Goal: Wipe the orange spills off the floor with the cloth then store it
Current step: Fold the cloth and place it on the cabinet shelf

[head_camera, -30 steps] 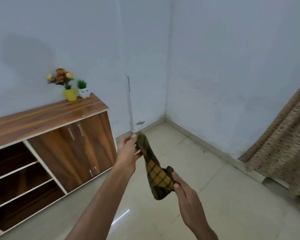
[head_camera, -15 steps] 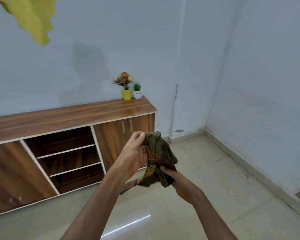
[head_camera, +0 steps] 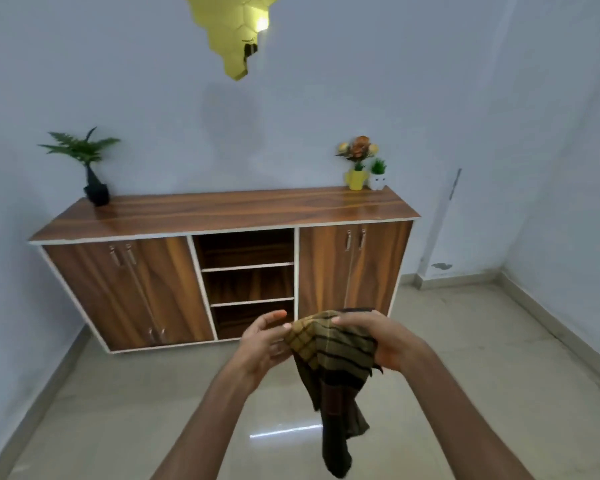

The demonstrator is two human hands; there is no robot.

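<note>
A dark green and yellow checked cloth hangs between my two hands in front of me, its lower end dangling toward the floor. My right hand grips the cloth's upper right part with fingers curled over it. My left hand is at the cloth's left edge, fingertips pinching the fabric. A wooden cabinet stands against the wall ahead, with open shelves in its middle. No orange spill shows on the visible floor.
On the cabinet top stand a fern in a black vase at the left and a yellow flower pot with a small white pot at the right. Closed doors flank the shelves. A gold hexagon mirror hangs on the wall.
The view has turned left, so the whole cabinet now faces me. Both hands have gathered the cloth, with my right hand moving from its lower end up to its top.
</note>
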